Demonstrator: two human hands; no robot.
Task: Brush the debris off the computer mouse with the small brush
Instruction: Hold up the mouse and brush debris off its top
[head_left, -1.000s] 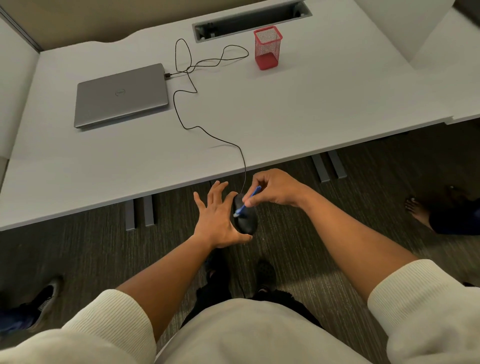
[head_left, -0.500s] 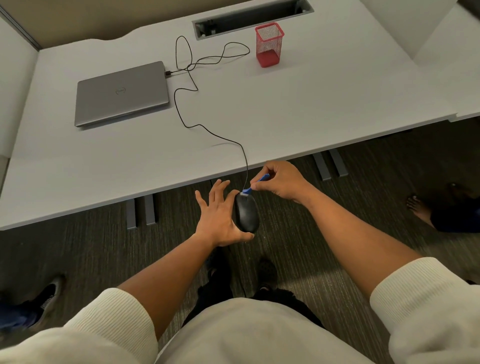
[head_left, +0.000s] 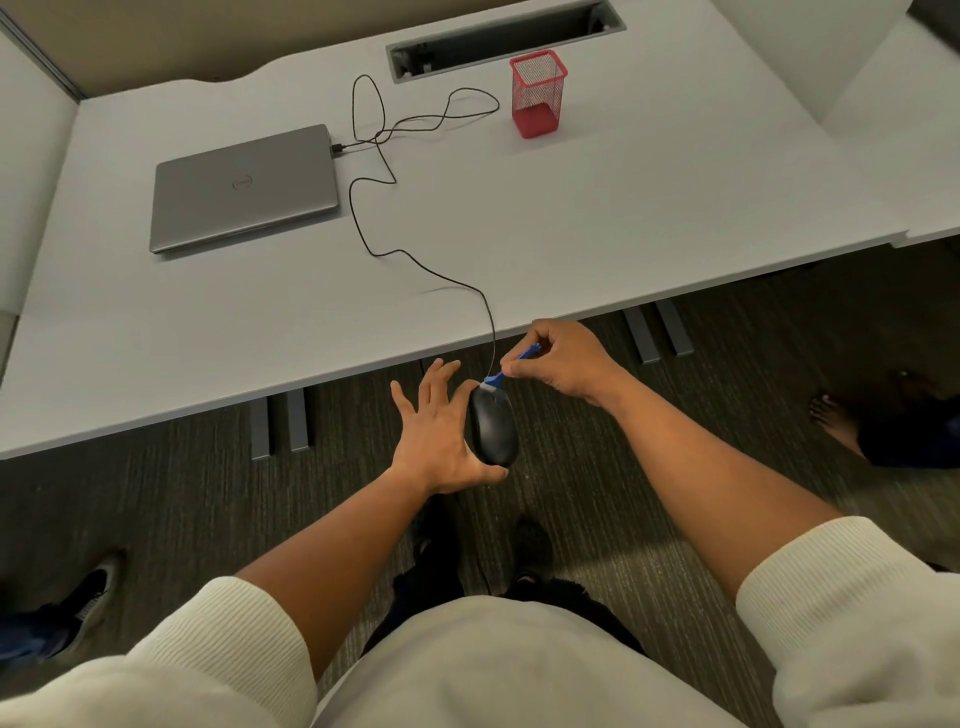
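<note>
A black computer mouse (head_left: 493, 428) is held in the air in front of the desk's front edge, above the carpet. My left hand (head_left: 435, 431) cradles it from the left, thumb under its near end and fingers spread. Its black cable (head_left: 374, 223) runs up over the desk to the laptop. My right hand (head_left: 563, 361) pinches a small blue brush (head_left: 506, 371) by the handle. The pale bristle end touches the mouse's far end, where the cable enters.
On the white desk (head_left: 571, 223) lie a shut grey laptop (head_left: 241, 189) and a red mesh pen cup (head_left: 538, 96) near a cable slot (head_left: 506, 39). Other people's feet show on the carpet at the far right (head_left: 841, 421) and lower left (head_left: 88, 592).
My right hand has drawn the brush from the middle of the mouse's top up to its far end, near the cable. My left hand has kept the mouse almost still.
</note>
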